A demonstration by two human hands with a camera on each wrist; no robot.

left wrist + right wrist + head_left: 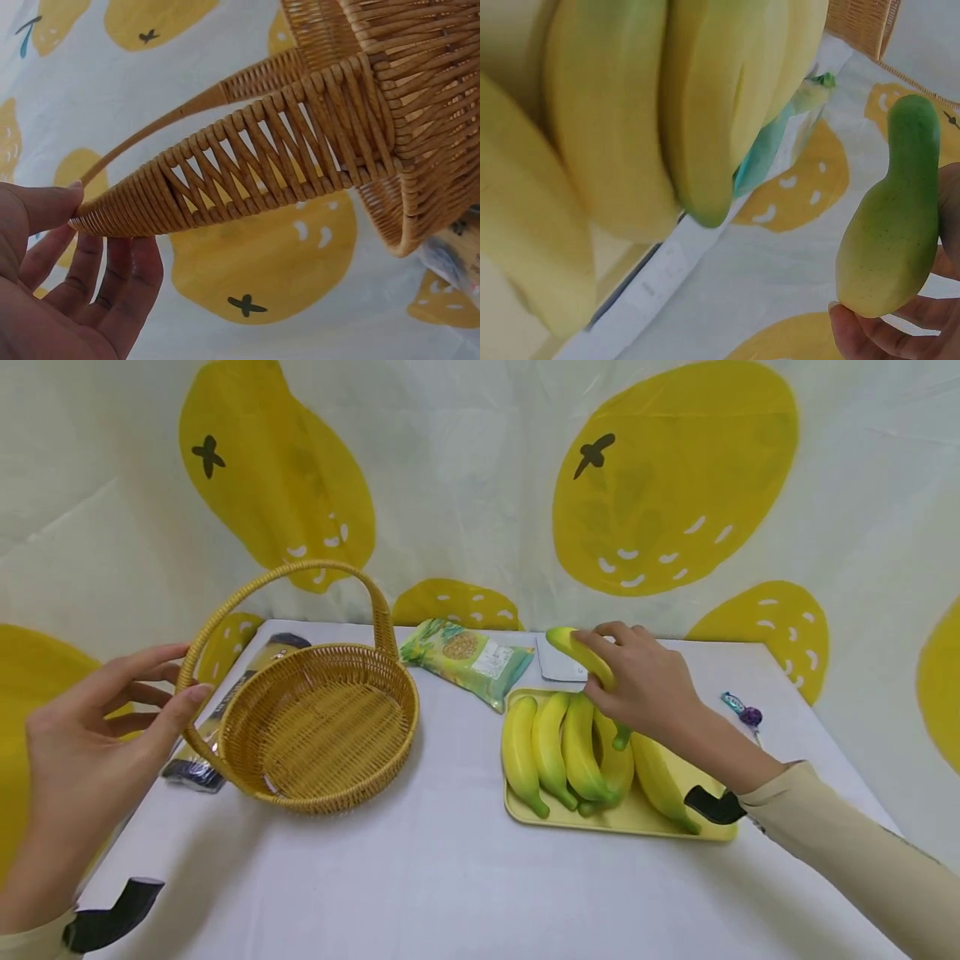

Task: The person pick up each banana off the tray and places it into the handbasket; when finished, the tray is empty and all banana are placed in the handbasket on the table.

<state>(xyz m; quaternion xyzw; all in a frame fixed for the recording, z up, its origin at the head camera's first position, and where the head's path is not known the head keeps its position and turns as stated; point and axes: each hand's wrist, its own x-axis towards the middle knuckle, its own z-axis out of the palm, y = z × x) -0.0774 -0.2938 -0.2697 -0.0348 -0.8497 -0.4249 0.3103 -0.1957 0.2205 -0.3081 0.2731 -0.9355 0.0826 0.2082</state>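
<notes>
Banana (581,653), yellow with a green tip, sits lifted in the curled fingers of the right hand (637,685) above the far edge of a yellow tray (622,817), where five more bananas (570,747) lie side by side. Across the white table (450,877), the left hand (97,735) spreads its straight fingers against the handle of a wicker basket (315,727), thumb tip touching the weave. A green snack packet (465,660) lies between basket and tray.

Bare cloth (450,827) between basket (322,735) and tray (622,822); snack bag (465,660) probably narrows far gap.
</notes>
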